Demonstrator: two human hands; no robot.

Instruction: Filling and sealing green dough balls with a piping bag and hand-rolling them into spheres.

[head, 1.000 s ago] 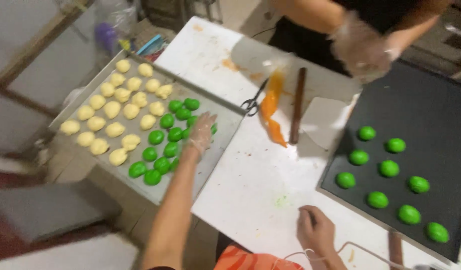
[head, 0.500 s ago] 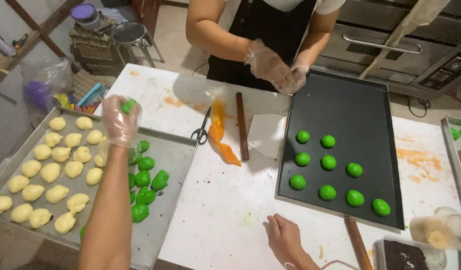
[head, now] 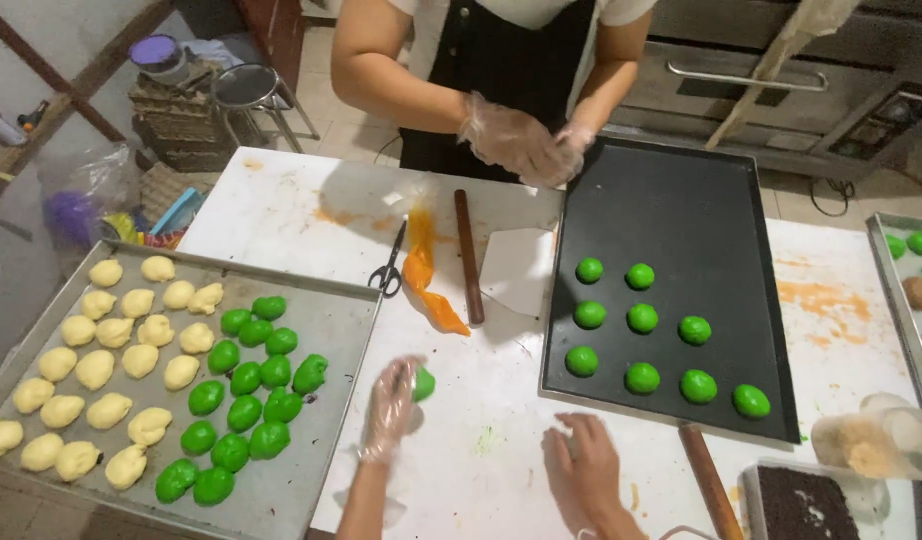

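The gloved left hand (head: 391,405) closes its fingers (head: 406,385) around a round green dough ball (head: 423,383), held just above the white worktop (head: 281,205). Left of those fingers lies a metal tray (head: 331,320) of green and yellow dough pieces. The bare right hand (head: 581,465) rests flat, fingers spread, holding nothing, just below a black baking tray (head: 681,210).

One view only, from the head camera, looking steeply down from above the near edge of the white bench (head: 281,210). It faces across the bench toward a co-worker standing on the far side, whose face is cut off by the top edge. The wearer's own hands enter from the bottom edge, close below the lens. Both trays sit fully within reach of the view.
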